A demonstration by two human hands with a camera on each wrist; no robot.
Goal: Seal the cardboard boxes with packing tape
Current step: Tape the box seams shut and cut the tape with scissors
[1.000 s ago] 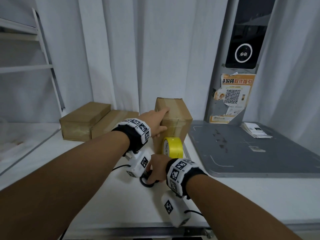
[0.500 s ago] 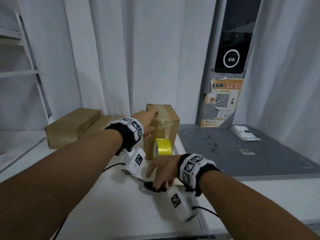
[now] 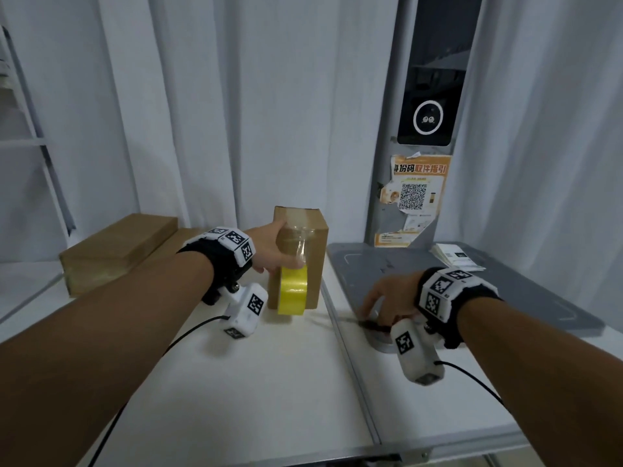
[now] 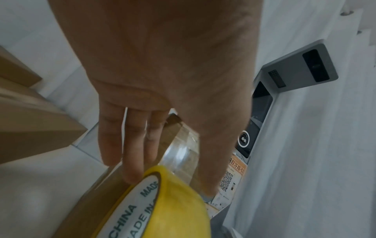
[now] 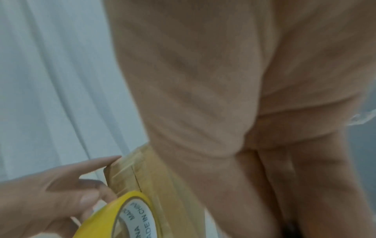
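right hand (image 3: pixel 391 299) has carried scissors (image 3: pixel 374 325) rightward onto grey platform (image 3: pixel 505 298).

Dim, flat, cool indoor light; soft shadows. Head view sharp, bowed at its edges; both wrist views blurred, grainy.
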